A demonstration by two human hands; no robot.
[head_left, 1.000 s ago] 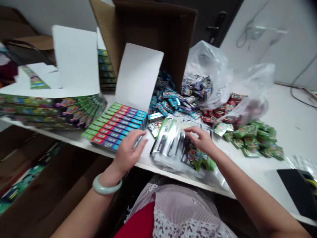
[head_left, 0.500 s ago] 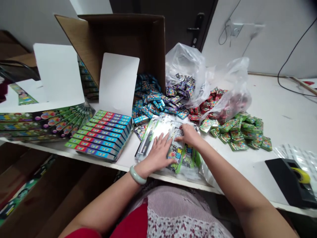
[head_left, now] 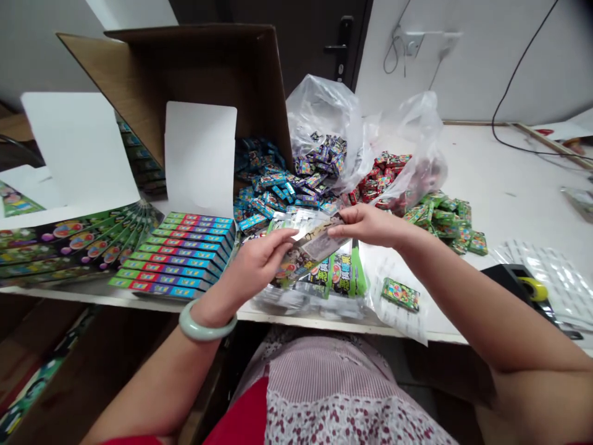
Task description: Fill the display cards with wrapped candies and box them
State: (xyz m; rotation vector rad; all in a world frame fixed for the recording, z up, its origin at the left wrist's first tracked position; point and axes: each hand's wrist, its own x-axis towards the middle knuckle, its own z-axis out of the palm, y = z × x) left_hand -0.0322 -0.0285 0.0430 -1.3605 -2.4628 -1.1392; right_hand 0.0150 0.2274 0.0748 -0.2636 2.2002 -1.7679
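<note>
My left hand and my right hand both pinch one clear plastic packet, lifted just above a stack of similar packets with green-topped cards at the table's front edge. The left hand grips its near left side, the right its far right corner. A jade bangle circles my left wrist. Left of the stack lies an open display box with rows of coloured small boxes and a raised white lid.
Heaps of small candies lie behind: blue, purple in a clear bag, red in another bag, green. One green candy lies by the stack. A cardboard carton stands behind, flat cartons left, a tape dispenser right.
Both hands were flat on the packet stack; they have now lifted one packet off it. The view has shifted right.
</note>
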